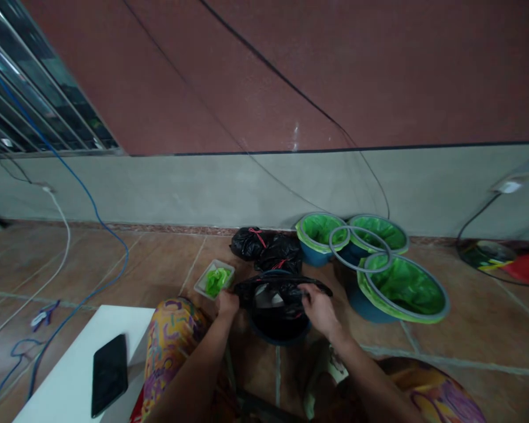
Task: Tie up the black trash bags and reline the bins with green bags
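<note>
Between my knees stands a dark blue bin (278,336) with a black garbage bag (286,292) at its mouth. The bag's top is stretched sideways, and something whitish shows inside it. My left hand (228,302) is closed on the bag's left edge. On the other side, my right hand (320,308) grips the right edge, with fingers curled over the plastic. Just past the bin lie two tied black garbage bags (248,243) with red ties. To the left of the bin sits a small white tray (200,286) holding bright green plastic bags (217,281).
At the right stand three blue bins (370,302) lined with green bags, and a loose grey ring (332,247) rests across their rims. A black phone (110,374) lies on a white surface (77,346) at my left. Blue cable (97,217) crosses the floor.
</note>
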A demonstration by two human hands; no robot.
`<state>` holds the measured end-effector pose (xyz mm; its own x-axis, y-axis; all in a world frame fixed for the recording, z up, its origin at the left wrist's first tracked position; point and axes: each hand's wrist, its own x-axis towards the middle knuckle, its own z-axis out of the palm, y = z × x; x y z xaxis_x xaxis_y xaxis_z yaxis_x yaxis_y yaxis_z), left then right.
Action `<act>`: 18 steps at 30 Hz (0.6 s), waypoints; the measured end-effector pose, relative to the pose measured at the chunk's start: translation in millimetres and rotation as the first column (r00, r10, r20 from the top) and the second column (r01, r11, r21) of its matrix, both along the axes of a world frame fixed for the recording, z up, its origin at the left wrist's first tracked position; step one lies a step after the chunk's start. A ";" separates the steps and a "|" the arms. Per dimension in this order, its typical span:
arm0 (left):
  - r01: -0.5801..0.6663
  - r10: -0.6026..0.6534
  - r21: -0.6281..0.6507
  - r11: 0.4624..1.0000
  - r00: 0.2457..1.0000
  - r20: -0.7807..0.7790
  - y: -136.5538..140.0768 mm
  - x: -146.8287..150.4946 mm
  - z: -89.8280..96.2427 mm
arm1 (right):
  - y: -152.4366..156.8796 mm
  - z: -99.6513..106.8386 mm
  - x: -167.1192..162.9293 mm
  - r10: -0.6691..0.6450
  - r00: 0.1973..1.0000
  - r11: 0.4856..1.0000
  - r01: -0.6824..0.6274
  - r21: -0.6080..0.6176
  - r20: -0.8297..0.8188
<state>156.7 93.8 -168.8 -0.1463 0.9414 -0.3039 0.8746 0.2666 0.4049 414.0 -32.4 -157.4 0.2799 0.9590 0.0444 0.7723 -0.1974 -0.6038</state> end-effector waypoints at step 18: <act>0.653 -0.597 0.055 0.756 0.721 -0.352 31.9 76.1 -21.4 | 6.2 -61.2 -28.1 0.281 0.880 0.868 -0.063 -0.492 0.383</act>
